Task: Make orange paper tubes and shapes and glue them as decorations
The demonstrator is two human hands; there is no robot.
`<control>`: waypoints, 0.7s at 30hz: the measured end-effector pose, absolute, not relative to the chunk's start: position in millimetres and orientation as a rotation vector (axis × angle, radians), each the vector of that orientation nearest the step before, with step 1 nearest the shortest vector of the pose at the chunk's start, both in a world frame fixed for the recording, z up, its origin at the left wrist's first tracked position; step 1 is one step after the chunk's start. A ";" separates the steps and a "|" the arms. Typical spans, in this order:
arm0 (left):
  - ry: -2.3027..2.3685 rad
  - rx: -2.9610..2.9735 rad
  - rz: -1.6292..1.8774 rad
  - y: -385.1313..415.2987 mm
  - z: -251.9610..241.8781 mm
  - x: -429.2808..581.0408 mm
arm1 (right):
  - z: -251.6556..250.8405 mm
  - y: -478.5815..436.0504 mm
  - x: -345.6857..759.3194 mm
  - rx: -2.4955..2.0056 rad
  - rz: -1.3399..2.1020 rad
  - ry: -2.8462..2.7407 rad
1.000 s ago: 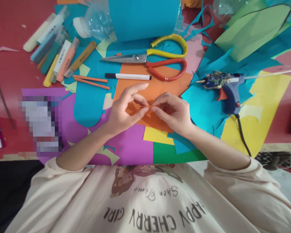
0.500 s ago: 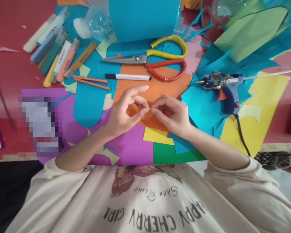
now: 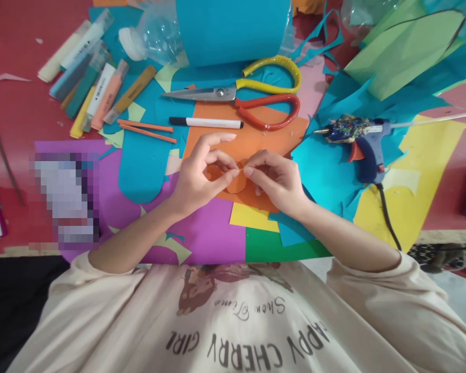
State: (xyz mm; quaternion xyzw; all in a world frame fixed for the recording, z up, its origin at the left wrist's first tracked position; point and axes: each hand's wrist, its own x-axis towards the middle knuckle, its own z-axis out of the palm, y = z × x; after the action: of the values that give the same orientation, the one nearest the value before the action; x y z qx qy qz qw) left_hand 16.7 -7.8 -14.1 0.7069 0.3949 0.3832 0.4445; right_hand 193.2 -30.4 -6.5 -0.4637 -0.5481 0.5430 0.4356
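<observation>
My left hand (image 3: 202, 173) pinches thumb against index finger above an orange paper sheet (image 3: 213, 116). Opposite it, my right hand (image 3: 277, 178) pinches in the same way, the two sets of fingertips almost meeting. Whatever lies between them is too small to make out. Just below the fingertips shows a rounded orange paper piece (image 3: 236, 185), partly covered by the hands. Beyond the hands lie a white marker with a black cap (image 3: 205, 123) and scissors (image 3: 221, 94) with one yellow and one red handle.
At the right rests a blue glue gun (image 3: 368, 150) on blue paper scraps. Two thin orange strips (image 3: 147, 129) and several markers (image 3: 95, 77) are at the left. A plastic bottle (image 3: 155, 39) wrapped in blue paper stands out at the back. A blurred phone (image 3: 68, 199) lies left.
My fingertips have drawn slightly apart, the right hand's turning a little, so more of the rounded orange piece shows beneath. Other things stay where they were.
</observation>
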 end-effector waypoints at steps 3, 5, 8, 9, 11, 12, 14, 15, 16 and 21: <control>0.981 1.705 0.939 -6.5 -14.6 16.0 | -7.1 -29.5 193.9 -1.152 1.386 -1.332; 1.010 1.682 0.921 -5.6 -14.8 15.2 | -7.4 -28.5 194.8 -1.174 1.390 -1.294; 1.043 1.642 0.908 -4.4 -14.8 14.1 | -7.2 -26.9 196.4 -1.211 1.373 -1.241; 1.049 1.627 0.905 -4.1 -14.7 13.9 | -6.9 -26.5 196.9 -1.225 1.368 -1.235; 1.050 1.603 0.903 -3.6 -14.4 13.6 | -6.0 -26.1 197.4 -1.242 1.359 -1.246; 1.048 1.595 0.899 -3.5 -14.2 13.5 | -5.6 -26.1 197.5 -1.241 1.351 -1.258; 1.037 1.588 0.882 -3.4 -13.6 13.5 | -5.4 -26.4 197.1 -1.223 1.342 -1.281; 1.029 1.587 0.870 -3.6 -13.3 13.6 | -5.7 -26.6 196.7 -1.211 1.345 -1.292; 1.021 1.587 0.857 -3.8 -13.2 13.7 | -6.3 -26.9 196.2 -1.202 1.353 -1.304; 0.995 1.615 0.851 -4.6 -13.7 14.2 | -10.1 -28.1 194.4 -1.177 1.383 -1.384</control>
State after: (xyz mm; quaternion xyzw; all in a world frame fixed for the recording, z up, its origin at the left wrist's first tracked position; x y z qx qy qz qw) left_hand 14.2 -4.6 -13.7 0.6698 0.4124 0.3530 0.5066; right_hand 194.4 -28.1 -10.1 -0.4689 -0.5510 0.5507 0.4162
